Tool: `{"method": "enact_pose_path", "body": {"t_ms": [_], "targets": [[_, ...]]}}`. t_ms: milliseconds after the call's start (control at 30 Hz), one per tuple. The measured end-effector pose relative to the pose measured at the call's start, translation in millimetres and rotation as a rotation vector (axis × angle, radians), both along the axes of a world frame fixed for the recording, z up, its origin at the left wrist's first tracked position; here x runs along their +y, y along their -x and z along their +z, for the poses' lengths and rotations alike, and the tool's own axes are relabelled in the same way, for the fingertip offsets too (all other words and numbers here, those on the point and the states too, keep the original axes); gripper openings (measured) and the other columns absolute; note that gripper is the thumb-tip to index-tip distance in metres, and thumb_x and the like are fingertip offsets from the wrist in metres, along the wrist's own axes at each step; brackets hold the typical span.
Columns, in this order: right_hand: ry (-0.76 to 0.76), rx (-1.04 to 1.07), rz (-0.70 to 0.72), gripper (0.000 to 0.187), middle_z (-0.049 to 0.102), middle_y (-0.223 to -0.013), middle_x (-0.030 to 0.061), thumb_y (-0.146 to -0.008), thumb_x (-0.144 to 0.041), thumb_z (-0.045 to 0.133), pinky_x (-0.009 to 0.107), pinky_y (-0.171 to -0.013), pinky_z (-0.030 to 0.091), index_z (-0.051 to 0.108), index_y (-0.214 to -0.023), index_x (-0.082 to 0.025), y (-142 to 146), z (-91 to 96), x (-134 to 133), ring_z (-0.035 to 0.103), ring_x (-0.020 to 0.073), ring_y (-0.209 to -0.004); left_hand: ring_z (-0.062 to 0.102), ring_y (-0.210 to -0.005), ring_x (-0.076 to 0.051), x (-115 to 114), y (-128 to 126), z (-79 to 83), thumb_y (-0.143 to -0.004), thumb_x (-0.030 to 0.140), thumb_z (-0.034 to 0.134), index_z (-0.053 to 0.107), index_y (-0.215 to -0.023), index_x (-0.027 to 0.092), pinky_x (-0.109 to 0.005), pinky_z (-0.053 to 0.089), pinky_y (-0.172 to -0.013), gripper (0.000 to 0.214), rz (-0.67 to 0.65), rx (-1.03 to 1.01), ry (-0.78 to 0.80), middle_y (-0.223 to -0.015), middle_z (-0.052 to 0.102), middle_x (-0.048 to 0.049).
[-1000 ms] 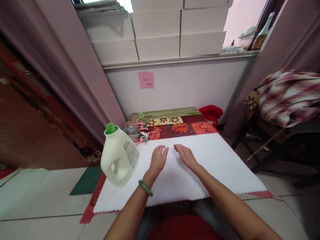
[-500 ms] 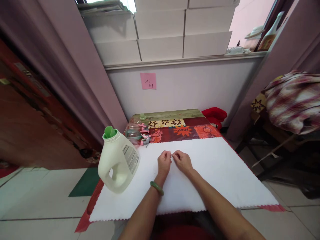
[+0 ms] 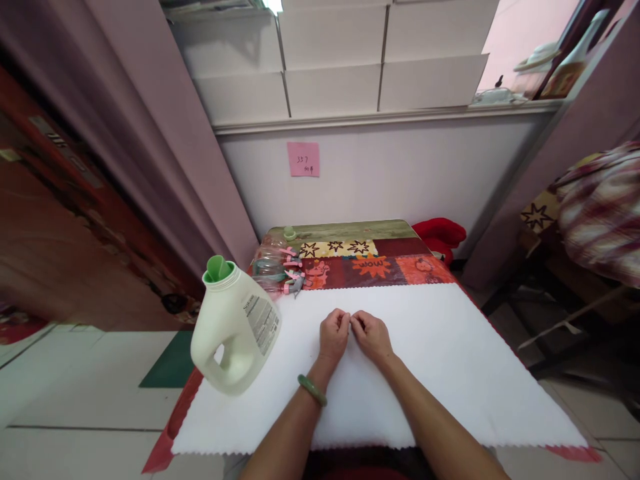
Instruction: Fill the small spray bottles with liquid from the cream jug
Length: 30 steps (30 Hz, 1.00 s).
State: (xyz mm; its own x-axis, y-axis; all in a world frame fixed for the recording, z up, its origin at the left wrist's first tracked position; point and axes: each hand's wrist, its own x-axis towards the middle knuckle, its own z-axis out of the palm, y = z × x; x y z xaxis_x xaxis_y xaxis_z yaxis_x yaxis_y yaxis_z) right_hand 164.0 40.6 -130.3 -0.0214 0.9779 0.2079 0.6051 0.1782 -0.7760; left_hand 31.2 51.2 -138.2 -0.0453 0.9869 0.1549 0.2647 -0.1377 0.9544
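My left hand (image 3: 334,335), below which a green bangle (image 3: 312,390) circles the wrist, is closed with its fingers curled in. Close beside it, my right hand (image 3: 372,337) is closed too, thumb and fingertips pinched together. The fingertips of both hands meet or nearly meet above the white cloth (image 3: 445,380). Whatever they hold, if anything, is too small or hidden to make out. To the left stands a pale green jug (image 3: 239,333) with a handle, a printed label and a green spout at its open mouth.
Several clear spray bottles (image 3: 267,267) with pink and grey trigger heads lie at the table's back left. A small green cap (image 3: 289,233) is behind them. A patterned red cover (image 3: 340,273) shows beyond the cloth. White boxes (image 3: 330,90) line the sill.
The view has shifted slightly. My hands have turned a little inward and their fingertips have come closer together. The jug and spray bottles stay in place.
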Motion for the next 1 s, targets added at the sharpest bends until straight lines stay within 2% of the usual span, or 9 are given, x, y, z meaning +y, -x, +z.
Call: {"method": "enact_pose_path", "body": {"t_ms": [133,233,300,400,500,600,700,1000], "targets": [[0.021,0.096,-0.003,0.040,0.068,-0.069,0.0017,-0.095,-0.052,0.045,0.029,-0.063,0.041,0.065,-0.075,-0.025,-0.5,0.1,0.1,0.056,0.0187,-0.062,0.054,-0.056,-0.015,-1.1,0.1,8.4,-0.086,0.053,0.057,0.056,-0.069,0.021,-0.028,0.045,-0.058,0.036,0.007,-0.051,0.049,-0.062,0.057,0.0011],[0.079,0.288,-0.006,0.051,0.068,-0.066,0.0025,-0.092,-0.064,0.048,0.029,-0.061,0.044,0.065,-0.070,-0.022,-2.3,20.9,9.2,0.059,0.0180,-0.059,0.053,-0.048,-0.014,9.3,0.9,34.7,-0.086,0.066,0.052,0.055,-0.066,0.020,-0.028,0.042,-0.048,0.050,0.014,-0.110,0.093,-0.060,0.058,-0.0011],[0.094,0.401,-0.025,0.061,0.064,-0.060,0.0027,-0.090,-0.073,0.045,0.028,-0.057,0.045,0.064,-0.065,-0.021,-3.8,52.1,21.7,0.058,0.0169,-0.053,0.053,-0.047,-0.014,22.9,0.2,66.5,-0.086,0.073,0.045,0.055,-0.065,0.020,-0.027,0.041,-0.047,0.058,0.021,-0.151,0.097,-0.058,0.057,-0.0020],[0.097,0.572,-0.031,0.076,0.053,-0.047,0.0011,-0.088,-0.085,0.030,0.026,-0.044,0.036,0.057,-0.056,-0.021,-5.0,117.9,44.8,0.048,0.0133,-0.041,0.055,-0.048,-0.014,44.8,-5.9,128.4,-0.088,0.080,0.032,0.054,-0.061,0.020,-0.026,0.041,-0.048,0.070,-0.004,-0.200,0.071,-0.054,0.055,-0.0027],[0.102,0.656,0.047,0.082,0.043,-0.042,-0.0015,-0.085,-0.091,0.018,0.024,-0.039,0.027,0.048,-0.051,-0.022,-4.9,180.6,61.7,0.038,0.0095,-0.036,0.046,-0.039,-0.013,55.4,-16.4,186.5,-0.086,0.086,0.021,0.051,-0.054,0.021,-0.026,0.034,-0.042,0.078,-0.086,-0.210,0.060,-0.045,0.046,-0.0011],[0.129,0.658,0.100,0.084,0.039,-0.040,-0.0025,-0.082,-0.094,0.010,0.023,-0.037,0.022,0.040,-0.049,-0.023,-4.7,215.7,66.3,0.032,0.0077,-0.035,0.039,-0.036,-0.011,52.1,-23.8,222.1,-0.083,0.089,0.011,0.046,-0.048,0.022,-0.026,0.031,-0.040,0.083,-0.127,-0.211,0.053,-0.040,0.038,-0.0006],[0.170,0.645,0.129,0.084,0.039,-0.041,-0.0023,-0.079,-0.096,0.009,0.023,-0.037,0.019,0.038,-0.048,-0.023,-4.8,222.5,62.4,0.031,0.0075,-0.034,0.036,-0.035,-0.010,44.0,-24.6,233.4,-0.081,0.091,0.007,0.045,-0.044,0.022,-0.026,0.028,-0.039,0.086,-0.145,-0.203,0.077,-0.040,0.038,-0.0016],[0.187,0.635,0.136,0.082,0.039,-0.042,-0.0018,-0.081,-0.094,0.008,0.025,-0.038,0.021,0.036,-0.048,-0.024,0.6,211.5,46.7,0.030,0.0088,-0.035,0.033,-0.035,-0.011,33.6,-20.1,224.7,-0.078,0.092,0.004,0.043,-0.043,0.023,-0.027,0.025,-0.039,0.087,-0.144,-0.183,0.128,-0.040,0.041,-0.0038]]}}
